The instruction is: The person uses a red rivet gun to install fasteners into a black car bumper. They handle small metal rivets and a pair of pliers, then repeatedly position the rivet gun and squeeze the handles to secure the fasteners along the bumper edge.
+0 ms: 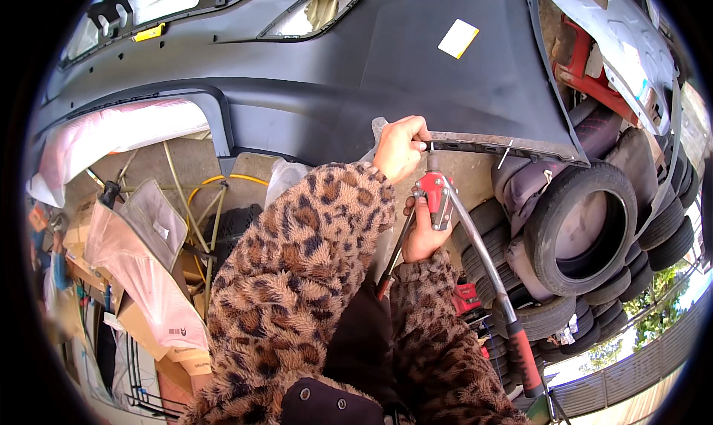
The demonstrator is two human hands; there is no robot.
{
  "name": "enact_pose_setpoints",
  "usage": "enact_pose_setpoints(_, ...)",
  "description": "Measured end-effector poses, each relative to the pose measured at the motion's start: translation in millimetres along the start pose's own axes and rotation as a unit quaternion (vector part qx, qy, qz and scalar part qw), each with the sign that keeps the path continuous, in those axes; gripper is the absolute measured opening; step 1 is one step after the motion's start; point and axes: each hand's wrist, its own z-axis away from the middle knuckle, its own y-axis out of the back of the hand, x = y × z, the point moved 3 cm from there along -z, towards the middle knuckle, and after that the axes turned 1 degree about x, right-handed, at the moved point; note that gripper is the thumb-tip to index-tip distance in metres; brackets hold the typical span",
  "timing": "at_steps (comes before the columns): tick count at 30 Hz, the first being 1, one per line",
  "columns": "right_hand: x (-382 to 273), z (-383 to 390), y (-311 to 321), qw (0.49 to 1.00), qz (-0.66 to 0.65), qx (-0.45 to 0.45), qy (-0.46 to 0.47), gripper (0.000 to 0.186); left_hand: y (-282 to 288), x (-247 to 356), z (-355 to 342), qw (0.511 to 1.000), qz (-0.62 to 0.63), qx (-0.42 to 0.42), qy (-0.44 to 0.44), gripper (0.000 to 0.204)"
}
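A lever hand riveter (444,189) with a red head and two long arms stands nose up below the lower edge of a dark grey car body panel (445,83). My right hand (425,235) is closed around its head, the thumb up along it. My left hand (401,148) is pinched at the panel's edge, just over the riveter's nose; what lies between its fingertips is too small to make out. One riveter arm with a red and black grip (525,358) slants down to the right. A thin silvery rivet pin (506,154) sticks out of the panel edge farther right.
Old tyres (583,228) are piled at the right, against grey seat-like cushions (520,191). A pale metal panel (609,39) leans at the upper right. At the left are cardboard boxes (141,317), a pink-white sheet (134,258) and a tubular stand (217,217).
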Motion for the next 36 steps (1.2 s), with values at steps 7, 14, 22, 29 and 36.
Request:
enact_pose_setpoints(7, -35.8, 12.9, -39.7, 0.963, -0.235, 0.005, -0.132, 0.038, -3.6, 17.0, -8.2, 0.999, -0.019, -0.025, 0.006, 0.015)
enact_pose_setpoints(14, -18.2, 7.4, -41.8, 0.922, -0.326, -0.021, -0.209, 0.039, 1.0, 25.9, -9.8, 0.998, -0.027, -0.027, 0.039, 0.012)
enact_pose_setpoints(22, -18.3, 16.9, -50.5, 0.968, -0.242, 0.035, -0.062, 0.038, -4.1, 29.9, -3.3, 0.999, -0.019, -0.022, 0.031, 0.009)
enact_pose_setpoints(29, -2.6, 1.9, -24.7, 0.998, -0.013, 0.049, 0.047, 0.03, -6.2, 34.1, -6.9, 1.0, -0.008, -0.015, 0.017, 0.01)
enact_pose_setpoints(36, -15.7, -7.0, -5.3, 0.996, 0.077, -0.013, 0.05, 0.024, -1.8, 29.7, -3.7, 1.0, -0.005, -0.007, 0.006, 0.012)
